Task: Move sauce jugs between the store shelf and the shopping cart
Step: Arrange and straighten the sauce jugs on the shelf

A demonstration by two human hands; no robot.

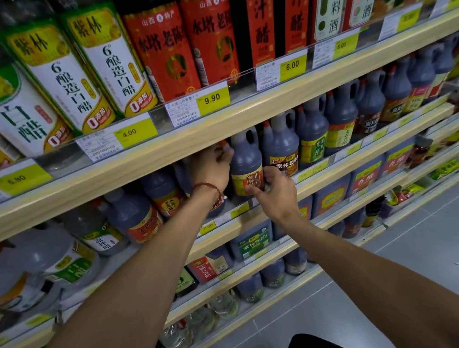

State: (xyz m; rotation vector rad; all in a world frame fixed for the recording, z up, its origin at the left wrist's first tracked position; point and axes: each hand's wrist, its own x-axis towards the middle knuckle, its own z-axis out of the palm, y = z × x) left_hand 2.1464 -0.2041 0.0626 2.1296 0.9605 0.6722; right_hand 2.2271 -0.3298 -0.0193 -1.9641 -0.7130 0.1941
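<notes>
Both left hand point(213, 171) and right hand point(277, 192) seemingly grip one crowded shelf-edge jug point(245, 157).

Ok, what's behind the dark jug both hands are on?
The dark jug fills its slot; the left hand covers its cap side, the right hand its lower label. The space behind is dark under the upper shelf edge, so any second row is hidden.
</notes>
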